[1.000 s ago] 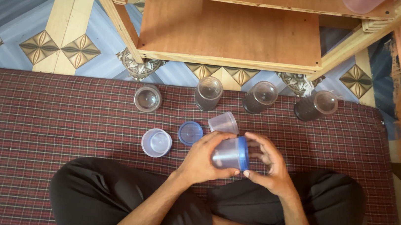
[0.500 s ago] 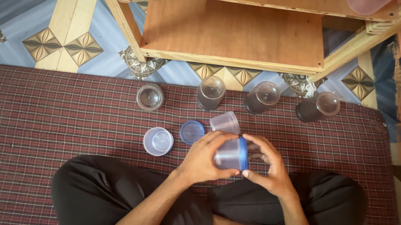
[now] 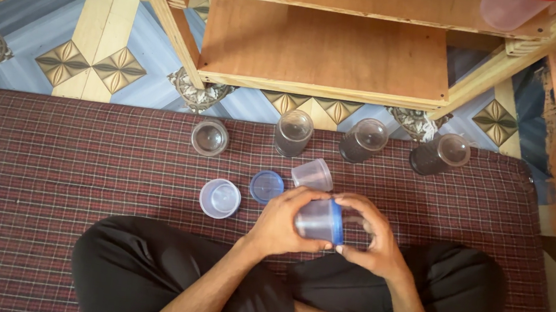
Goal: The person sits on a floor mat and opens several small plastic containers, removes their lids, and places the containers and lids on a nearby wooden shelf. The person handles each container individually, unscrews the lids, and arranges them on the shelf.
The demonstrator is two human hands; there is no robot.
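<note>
Just below the centre of the frame, the person holds a small clear plastic container (image 3: 316, 220) on its side between both hands. The left hand (image 3: 279, 223) wraps around the container's body, fingers curled over its top. The right hand (image 3: 369, 238) closes its fingers on the blue lid (image 3: 337, 222) at the container's right end, thumb below and fingertips above.

On the plaid red mat (image 3: 49, 173) just above the hands lies another clear container (image 3: 312, 174), tipped over, with a loose blue lid (image 3: 266, 186) just to its left. Further left stands an open white-rimmed container (image 3: 220, 198). Along the mat's upper edge a row of four clear containers runs from centre to right: one empty jar (image 3: 210, 137), then three darker ones (image 3: 293, 132) (image 3: 363, 140) (image 3: 439, 154).

A wooden shelf unit (image 3: 324, 44) fills the upper middle of the frame above a patterned tile floor (image 3: 82, 53). The person sits cross-legged in dark trousers (image 3: 142, 272) at the bottom.
</note>
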